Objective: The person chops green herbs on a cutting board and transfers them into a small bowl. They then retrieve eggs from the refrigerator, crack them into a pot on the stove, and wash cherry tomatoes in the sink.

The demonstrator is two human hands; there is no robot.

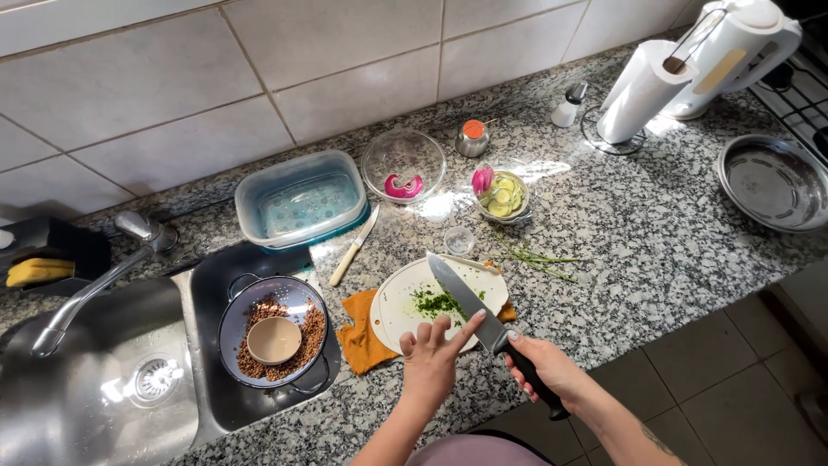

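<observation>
Wiping chopped herbs off the blade, it seems.
Head view: right hand (545, 367) clamped on the knife (470, 302) handle; left hand (431, 355), fingers spread, touches the blade above the white board (398, 306) holding chopped herbs (435, 303) on the bench (655, 242). Next calls for careful fingers.

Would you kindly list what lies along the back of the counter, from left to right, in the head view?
Sponge → faucet → plastic container → glass bowl → paper towel roll → steel pan.
</observation>
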